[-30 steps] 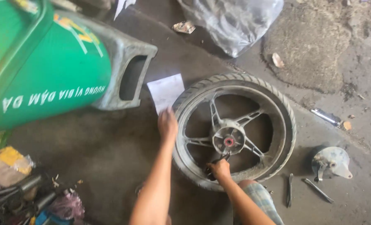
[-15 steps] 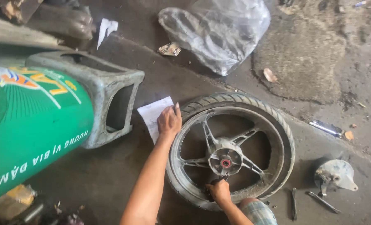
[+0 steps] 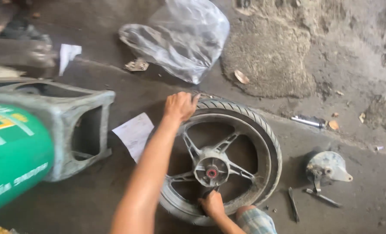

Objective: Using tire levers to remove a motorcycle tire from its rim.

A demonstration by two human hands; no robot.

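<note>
Wheel (image 3: 221, 162) under both hands

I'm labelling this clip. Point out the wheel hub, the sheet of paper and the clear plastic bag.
wheel hub (image 3: 211, 173), head view, red centre.
sheet of paper (image 3: 133, 132), head view, its middle.
clear plastic bag (image 3: 180, 39), head view, crumpled middle.

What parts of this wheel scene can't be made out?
- Right hand: whatever dark tool it grips near the hub is hidden by its fingers, head view.
- Green container: cut off by left edge.
- Clear plastic bag: contents blurred.
</note>
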